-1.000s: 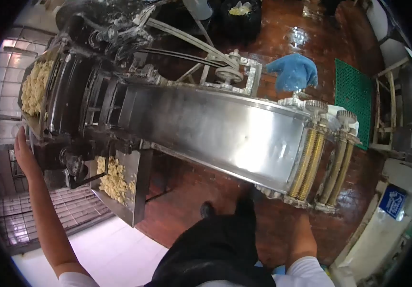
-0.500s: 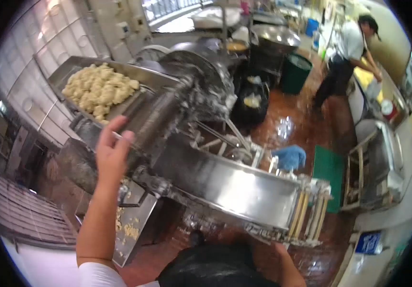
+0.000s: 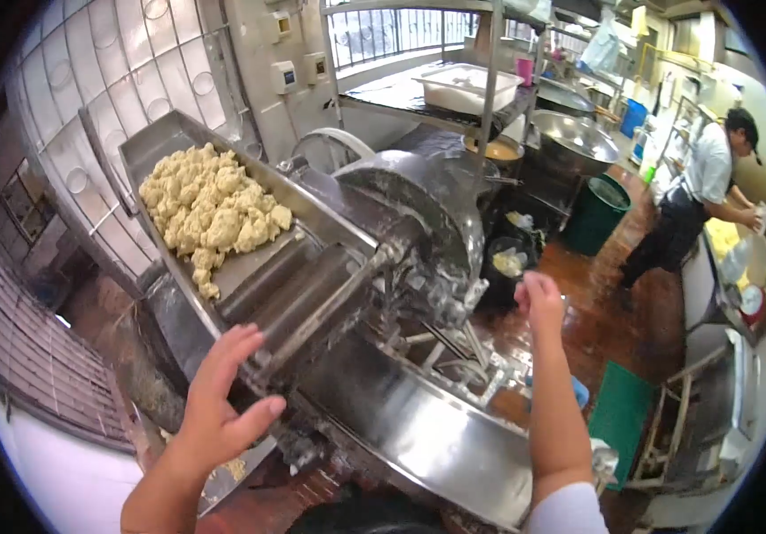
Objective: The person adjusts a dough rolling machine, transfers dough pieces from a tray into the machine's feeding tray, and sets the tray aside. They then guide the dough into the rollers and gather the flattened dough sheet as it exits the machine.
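Observation:
A pile of crumbly pale dough (image 3: 209, 209) lies in the metal hopper tray (image 3: 147, 142) of a dough sheeting machine at the left. My left hand (image 3: 227, 396) is open, fingers and thumb apart, by the near corner of the machine's rollers (image 3: 281, 280). Whether it touches the frame I cannot tell. Beyond the smooth steel chute (image 3: 419, 423), my right hand (image 3: 541, 303) is raised with its fingers curled in. Nothing shows in it, and it is near the machine's flour-caked gear side (image 3: 436, 289).
A co-worker (image 3: 712, 182) bends over a counter at the right, near a red scale (image 3: 752, 303). A green bin (image 3: 596, 214), a large metal bowl (image 3: 574, 141) and a rack with a white tub (image 3: 467, 89) stand behind. A green board (image 3: 623, 414) leans low on the right.
My view has shifted toward the machine. The right hand has risen from the bottom edge to beyond the chute. My left hand stays by the rollers, with its fingers spread.

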Demonstrator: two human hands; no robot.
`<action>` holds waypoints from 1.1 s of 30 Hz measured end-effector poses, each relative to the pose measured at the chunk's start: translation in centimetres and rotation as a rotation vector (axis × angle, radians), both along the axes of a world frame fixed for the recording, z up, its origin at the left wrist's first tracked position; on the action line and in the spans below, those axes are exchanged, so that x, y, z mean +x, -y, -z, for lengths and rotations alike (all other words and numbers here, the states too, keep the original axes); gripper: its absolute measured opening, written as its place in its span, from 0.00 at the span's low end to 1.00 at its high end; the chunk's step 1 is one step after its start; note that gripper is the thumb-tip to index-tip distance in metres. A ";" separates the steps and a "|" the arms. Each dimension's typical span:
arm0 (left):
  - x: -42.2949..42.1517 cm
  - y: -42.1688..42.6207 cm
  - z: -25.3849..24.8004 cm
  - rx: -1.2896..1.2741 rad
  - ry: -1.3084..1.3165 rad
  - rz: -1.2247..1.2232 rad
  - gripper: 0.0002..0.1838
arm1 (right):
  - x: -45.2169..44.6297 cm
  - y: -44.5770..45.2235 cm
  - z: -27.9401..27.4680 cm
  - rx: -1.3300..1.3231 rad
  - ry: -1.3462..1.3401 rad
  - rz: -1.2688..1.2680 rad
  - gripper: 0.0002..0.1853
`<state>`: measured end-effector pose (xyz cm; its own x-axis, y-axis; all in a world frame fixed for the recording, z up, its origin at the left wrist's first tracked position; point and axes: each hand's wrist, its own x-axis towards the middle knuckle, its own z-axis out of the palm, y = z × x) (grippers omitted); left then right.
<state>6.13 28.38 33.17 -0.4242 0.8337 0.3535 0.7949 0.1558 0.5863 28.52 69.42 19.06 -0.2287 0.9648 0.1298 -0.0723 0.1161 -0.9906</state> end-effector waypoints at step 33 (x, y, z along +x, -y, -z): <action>1.3 -6.7 0.2 -0.548 -0.440 -0.534 0.46 | -30.2 -15.1 4.5 0.453 0.664 -0.684 0.27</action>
